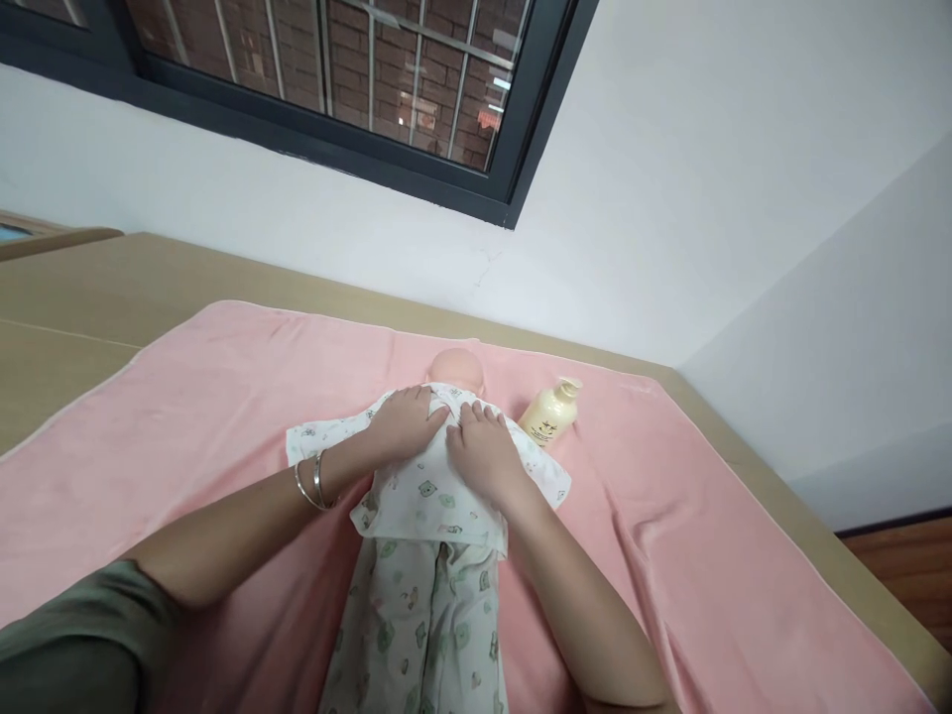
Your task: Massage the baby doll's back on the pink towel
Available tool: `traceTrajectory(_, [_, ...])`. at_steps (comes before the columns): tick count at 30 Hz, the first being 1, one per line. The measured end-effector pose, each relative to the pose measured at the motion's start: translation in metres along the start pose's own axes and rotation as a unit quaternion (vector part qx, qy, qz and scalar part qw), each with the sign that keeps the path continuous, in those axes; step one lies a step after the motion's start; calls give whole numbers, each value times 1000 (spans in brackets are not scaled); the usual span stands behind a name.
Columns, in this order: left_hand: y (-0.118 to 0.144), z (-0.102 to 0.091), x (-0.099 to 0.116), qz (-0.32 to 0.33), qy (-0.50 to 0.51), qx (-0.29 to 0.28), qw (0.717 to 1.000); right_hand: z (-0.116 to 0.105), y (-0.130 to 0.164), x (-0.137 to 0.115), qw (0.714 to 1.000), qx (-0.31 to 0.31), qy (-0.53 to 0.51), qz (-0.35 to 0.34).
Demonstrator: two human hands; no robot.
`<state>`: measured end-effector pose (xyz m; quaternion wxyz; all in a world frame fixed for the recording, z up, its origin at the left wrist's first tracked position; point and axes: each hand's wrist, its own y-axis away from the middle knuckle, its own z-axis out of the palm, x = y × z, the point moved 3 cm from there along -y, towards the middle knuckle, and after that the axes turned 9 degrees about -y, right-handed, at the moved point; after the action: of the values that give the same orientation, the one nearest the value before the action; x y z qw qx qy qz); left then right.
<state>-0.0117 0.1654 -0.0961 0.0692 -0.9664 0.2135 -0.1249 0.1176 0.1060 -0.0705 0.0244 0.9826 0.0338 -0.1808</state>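
Observation:
A baby doll lies on a pink blanket (245,367), its bald head (455,369) toward the wall. It wears a white patterned top (438,496) and matching trousers (416,615). Spread over the upper chest on the left side is my left hand (408,421), fingers out, with bangles (316,481) at the wrist. My right hand (487,451) rests flat on the right side of the chest, fingers pointing to the neck. Both palms press on the cloth, thumbs near each other. The doll's face and hands are hidden.
Right of the doll's head, a pale yellow pump bottle (551,409) lies tilted on the blanket. The blanket covers a tan tabletop (111,288) set against a white wall (610,248). Above is a dark-framed window (513,178) with bars outside.

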Motion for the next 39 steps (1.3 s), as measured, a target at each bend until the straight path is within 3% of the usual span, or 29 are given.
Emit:
traceTrajectory(3, [20,2,18,30,-84,36,995,-3,-16,19,999,8,-48,-8])
traceTrajectory(7, [34,6,32,66,-123,30,990,-3,-30,35,997,32,-69,15])
traceTrajectory(13, [7,2,8,143,-99,6,985,7,-7,2,998,56,9,13])
traceTrajectory(16, [-6,0,-5,98,-43,-21,994,9,0,-7,997,62,34,-4])
traceTrajectory(18, [-6,1,-4,64,-33,-23,997,6,-5,-1,998,62,16,-15])
traceTrajectory(25, [28,8,32,42,-90,56,993,-10,-34,42,996,29,-80,-4])
traceTrajectory(31, [14,-1,20,85,-65,17,994,-1,-14,8,998,58,5,33])
traceTrajectory(34, [2,0,8,59,-34,0,998,3,-2,-10,998,41,23,39])
traceTrajectory(39, [2,7,6,30,-51,13,998,-1,-2,-4,999,40,8,25])
